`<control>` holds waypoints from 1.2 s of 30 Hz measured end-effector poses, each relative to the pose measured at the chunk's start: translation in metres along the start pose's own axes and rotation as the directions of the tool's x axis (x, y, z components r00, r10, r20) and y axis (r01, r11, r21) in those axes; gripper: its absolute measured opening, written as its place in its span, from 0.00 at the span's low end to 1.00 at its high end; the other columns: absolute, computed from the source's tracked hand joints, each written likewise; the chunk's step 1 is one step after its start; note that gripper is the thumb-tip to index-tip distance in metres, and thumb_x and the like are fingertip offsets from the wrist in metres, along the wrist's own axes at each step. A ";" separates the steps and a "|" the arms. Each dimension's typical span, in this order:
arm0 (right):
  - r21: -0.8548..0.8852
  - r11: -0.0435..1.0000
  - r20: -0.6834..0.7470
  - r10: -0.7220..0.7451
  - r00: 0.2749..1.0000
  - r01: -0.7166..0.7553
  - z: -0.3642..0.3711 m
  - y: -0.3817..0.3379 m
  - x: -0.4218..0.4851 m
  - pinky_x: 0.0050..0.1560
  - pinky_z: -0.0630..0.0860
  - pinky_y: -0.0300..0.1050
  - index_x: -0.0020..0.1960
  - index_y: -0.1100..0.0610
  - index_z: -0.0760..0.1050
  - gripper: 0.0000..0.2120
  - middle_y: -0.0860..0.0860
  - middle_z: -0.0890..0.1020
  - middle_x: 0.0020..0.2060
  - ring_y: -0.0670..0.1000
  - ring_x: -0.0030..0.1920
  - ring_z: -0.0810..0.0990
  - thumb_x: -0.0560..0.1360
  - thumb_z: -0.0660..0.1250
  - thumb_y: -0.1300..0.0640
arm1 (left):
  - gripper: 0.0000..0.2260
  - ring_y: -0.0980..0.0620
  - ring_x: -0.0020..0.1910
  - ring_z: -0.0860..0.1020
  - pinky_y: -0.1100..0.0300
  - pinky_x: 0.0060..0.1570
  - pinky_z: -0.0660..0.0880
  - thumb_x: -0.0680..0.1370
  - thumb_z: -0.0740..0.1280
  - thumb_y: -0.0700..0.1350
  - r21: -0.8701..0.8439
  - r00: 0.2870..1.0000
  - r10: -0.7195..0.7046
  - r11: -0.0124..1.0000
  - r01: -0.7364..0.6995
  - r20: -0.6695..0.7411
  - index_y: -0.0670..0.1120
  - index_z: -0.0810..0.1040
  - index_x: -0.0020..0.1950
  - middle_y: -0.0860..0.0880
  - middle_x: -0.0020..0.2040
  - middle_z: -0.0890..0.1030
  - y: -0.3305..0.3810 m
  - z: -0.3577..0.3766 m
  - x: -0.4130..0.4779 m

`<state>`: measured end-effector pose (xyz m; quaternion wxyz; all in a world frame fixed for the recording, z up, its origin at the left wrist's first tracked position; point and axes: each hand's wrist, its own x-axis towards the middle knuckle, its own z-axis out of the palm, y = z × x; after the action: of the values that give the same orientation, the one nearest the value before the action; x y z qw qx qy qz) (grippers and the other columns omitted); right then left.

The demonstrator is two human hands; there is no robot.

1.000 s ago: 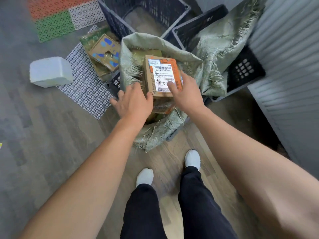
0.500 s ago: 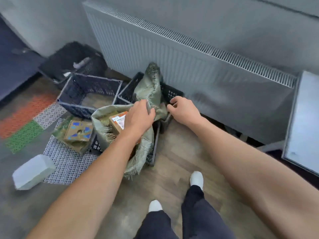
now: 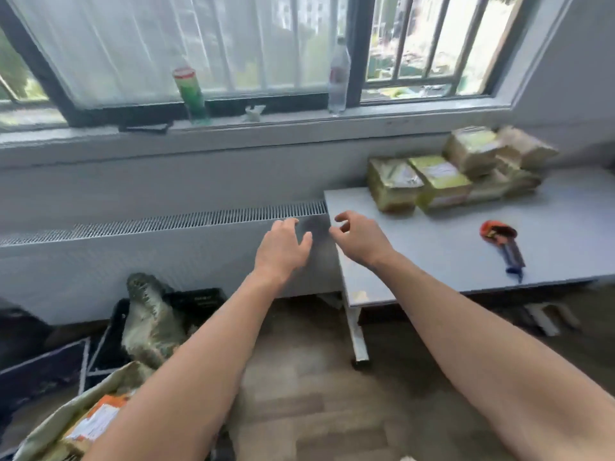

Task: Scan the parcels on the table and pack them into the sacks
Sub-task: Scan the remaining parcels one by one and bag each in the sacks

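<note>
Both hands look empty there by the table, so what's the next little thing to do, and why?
Probably reach the right hand across to what looks like an orange scanner lying on the table. That hand and the left hand hold nothing, and the parcels sit stacked at the back, waiting to be scanned before packing.

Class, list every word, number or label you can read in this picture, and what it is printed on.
No text is readable here.
Parcels: pale labels, too blurred.
Orange parcel: white label, too blurred.
Green can: red band, blurred.
Clear bottle: red label, blurred.
</note>
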<state>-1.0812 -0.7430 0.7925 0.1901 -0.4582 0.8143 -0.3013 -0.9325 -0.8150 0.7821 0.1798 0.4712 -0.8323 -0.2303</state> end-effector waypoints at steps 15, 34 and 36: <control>0.039 0.970 -0.186 0.241 0.953 -0.238 -0.218 0.218 0.005 0.52 0.70 0.44 0.70 0.55 0.71 0.21 0.51 0.81 0.55 0.54 0.58 0.77 0.80 0.63 0.49 | 0.22 0.43 0.66 0.72 0.52 0.63 0.69 0.81 0.62 0.52 -0.056 0.971 0.162 0.986 -0.154 0.174 0.42 0.68 0.71 0.42 0.68 0.73 0.247 0.163 0.057; 0.104 0.948 -0.207 0.316 0.926 -0.301 -0.239 0.269 0.125 0.59 0.71 0.46 0.73 0.56 0.68 0.25 0.55 0.77 0.64 0.55 0.64 0.75 0.79 0.65 0.48 | 0.20 0.43 0.64 0.73 0.51 0.61 0.69 0.81 0.62 0.51 -0.145 0.960 0.232 0.967 -0.210 0.156 0.41 0.68 0.69 0.41 0.65 0.75 0.284 0.214 0.189; 0.115 0.944 -0.241 0.327 0.914 -0.308 -0.248 0.278 0.140 0.58 0.71 0.46 0.73 0.56 0.67 0.25 0.56 0.76 0.64 0.55 0.63 0.75 0.79 0.65 0.48 | 0.22 0.43 0.65 0.72 0.51 0.63 0.68 0.81 0.62 0.51 -0.159 0.951 0.269 0.957 -0.245 0.154 0.41 0.66 0.71 0.40 0.66 0.74 0.294 0.223 0.209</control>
<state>-1.4727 -0.6740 0.7880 0.1464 -0.2695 0.8838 -0.3532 -1.3571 -0.8164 0.7770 0.1668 0.3232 -0.8812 -0.3021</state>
